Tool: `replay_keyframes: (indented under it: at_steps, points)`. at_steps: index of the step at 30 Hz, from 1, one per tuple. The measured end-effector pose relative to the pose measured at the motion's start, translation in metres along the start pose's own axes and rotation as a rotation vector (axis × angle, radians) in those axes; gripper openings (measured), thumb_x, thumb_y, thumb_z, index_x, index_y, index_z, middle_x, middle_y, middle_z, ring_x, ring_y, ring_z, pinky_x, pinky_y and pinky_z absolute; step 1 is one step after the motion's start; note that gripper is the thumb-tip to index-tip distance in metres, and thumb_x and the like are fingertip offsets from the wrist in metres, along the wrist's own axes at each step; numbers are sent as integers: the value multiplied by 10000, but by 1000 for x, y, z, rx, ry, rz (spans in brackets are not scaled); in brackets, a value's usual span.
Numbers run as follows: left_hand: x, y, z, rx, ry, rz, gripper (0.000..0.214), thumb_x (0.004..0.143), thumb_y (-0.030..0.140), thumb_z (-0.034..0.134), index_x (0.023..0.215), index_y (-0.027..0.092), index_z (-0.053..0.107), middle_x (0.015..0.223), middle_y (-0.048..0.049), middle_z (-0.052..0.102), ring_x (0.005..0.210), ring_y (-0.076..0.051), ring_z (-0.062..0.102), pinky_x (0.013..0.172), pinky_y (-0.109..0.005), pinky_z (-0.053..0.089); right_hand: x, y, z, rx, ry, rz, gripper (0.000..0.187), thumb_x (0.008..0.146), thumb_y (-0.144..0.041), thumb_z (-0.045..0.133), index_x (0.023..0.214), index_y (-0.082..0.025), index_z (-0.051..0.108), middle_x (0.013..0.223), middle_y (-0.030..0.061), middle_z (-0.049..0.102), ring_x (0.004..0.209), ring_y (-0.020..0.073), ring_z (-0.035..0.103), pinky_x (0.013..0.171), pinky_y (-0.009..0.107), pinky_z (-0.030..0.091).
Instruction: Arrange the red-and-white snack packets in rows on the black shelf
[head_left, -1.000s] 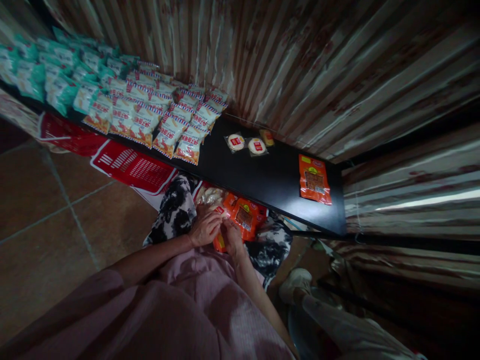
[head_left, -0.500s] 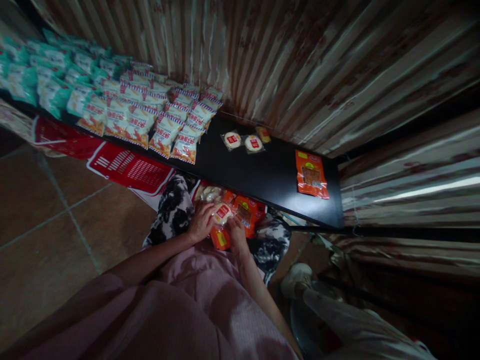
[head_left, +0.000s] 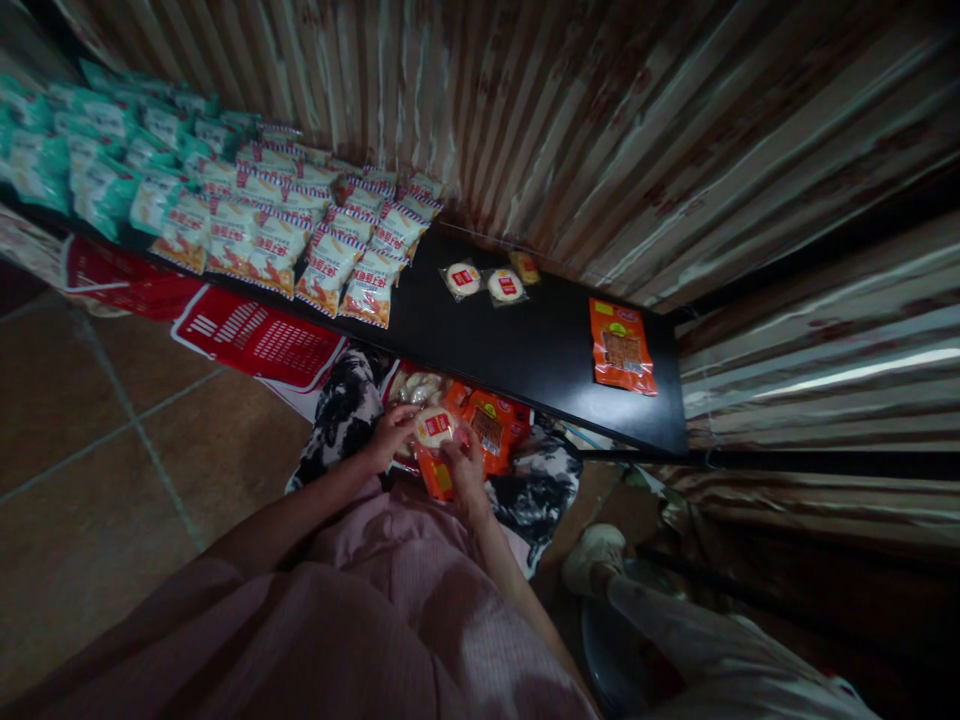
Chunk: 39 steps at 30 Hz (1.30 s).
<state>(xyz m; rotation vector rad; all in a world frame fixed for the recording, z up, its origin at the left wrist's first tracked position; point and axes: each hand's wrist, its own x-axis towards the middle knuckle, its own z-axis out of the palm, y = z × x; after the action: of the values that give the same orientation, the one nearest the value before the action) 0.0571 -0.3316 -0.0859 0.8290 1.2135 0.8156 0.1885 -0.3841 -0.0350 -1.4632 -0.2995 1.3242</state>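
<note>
Between my hands, over my lap, is a round white wrapped cake [head_left: 435, 427] with a red label. My left hand [head_left: 394, 436] pinches its left edge, and my right hand [head_left: 466, 465] grips it from the right with the thumb on top. Underneath lie orange snack packets [head_left: 493, 425] with a yellow mark, and more pale wrapped pieces [head_left: 417, 385] show behind. My hands partly cover these. On the black shelf ahead rest two similar round wrapped cakes [head_left: 463, 280], a small yellow packet [head_left: 525, 266] and an orange packet [head_left: 623, 346].
White-and-orange snack bags [head_left: 330, 262] stand in rows on the shelf [head_left: 480, 340], with teal bags [head_left: 105, 195] further left. Red printed sheets [head_left: 259, 335] hang below its front edge. A striped curtain [head_left: 525, 130] rises behind. Another person's shoe [head_left: 596, 560] and leg are at lower right.
The round cake has shifted slightly left and is turned a little. My left hand has moved back to its edge; my right thumb now lies over its lower right part.
</note>
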Motion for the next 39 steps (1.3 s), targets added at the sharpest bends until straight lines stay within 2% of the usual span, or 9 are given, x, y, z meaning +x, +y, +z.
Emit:
replay_keyframes:
  at_steps: [3, 8, 11, 19, 23, 26, 29, 33, 39]
  points:
    - [-1, 4, -1, -40, -3, -26, 353, 714, 255, 625, 1060, 191, 648, 921, -28, 688, 767, -163, 645, 623, -233, 505, -3, -6, -1, -48, -45, 19, 604, 611, -270, 671, 1203, -270, 548, 845, -19, 685, 702, 160, 639, 667, 287, 517]
    - [0, 7, -1, -57, -10, -29, 309, 680, 223, 650, 984, 192, 695, 885, -16, 693, 808, -172, 633, 681, -237, 491, 1, -14, -7, -102, -116, 55, 460, 673, -425, 680, 1084, -225, 631, 971, 29, 704, 806, 183, 649, 722, 305, 512]
    - [0, 9, 0, -65, -35, -25, 284, 665, 207, 659, 944, 190, 705, 895, -16, 689, 830, -174, 627, 719, -245, 483, 6, -15, -10, -181, -173, 32, 418, 677, -488, 687, 995, -218, 665, 935, 32, 711, 804, 185, 643, 742, 306, 500]
    - [0, 9, 0, -103, -7, -27, 436, 635, 202, 703, 1065, 180, 637, 891, -27, 656, 847, -164, 616, 776, -261, 465, 8, -16, -12, -279, -245, 15, 358, 679, -551, 662, 784, -209, 663, 734, 0, 674, 684, 159, 592, 663, 275, 465]
    - [1, 7, 0, -127, 2, -46, 390, 653, 254, 691, 1029, 164, 644, 893, -38, 670, 822, -172, 622, 751, -274, 476, 7, -13, -12, -307, -210, 37, 338, 631, -521, 701, 702, -201, 621, 647, -14, 643, 594, 139, 546, 583, 257, 436]
    - [2, 6, 0, -133, 19, -49, 339, 658, 277, 698, 975, 164, 660, 919, -43, 682, 828, -174, 625, 748, -273, 479, 7, -10, -12, -279, -179, 34, 331, 608, -496, 714, 704, -198, 608, 648, -18, 642, 593, 136, 549, 596, 263, 442]
    - [1, 6, 1, -122, 54, -41, 287, 656, 285, 721, 913, 166, 672, 902, -36, 687, 828, -165, 620, 750, -256, 475, 6, -8, -11, -258, -153, 7, 339, 596, -485, 714, 750, -201, 613, 677, -22, 649, 615, 134, 563, 629, 267, 455]
    - [0, 8, 3, -108, 87, -41, 256, 672, 310, 732, 880, 169, 681, 837, -27, 685, 765, -152, 614, 665, -230, 474, 6, -9, -9, -234, -122, -32, 371, 604, -500, 703, 812, -204, 619, 708, -17, 657, 629, 138, 573, 642, 274, 463]
    - [-4, 11, 5, -127, 151, -62, 264, 668, 248, 740, 907, 164, 666, 809, -21, 672, 728, -141, 615, 650, -228, 482, 4, -14, -4, -217, -72, -128, 311, 641, -482, 690, 762, -211, 597, 697, -25, 632, 617, 126, 545, 619, 254, 450]
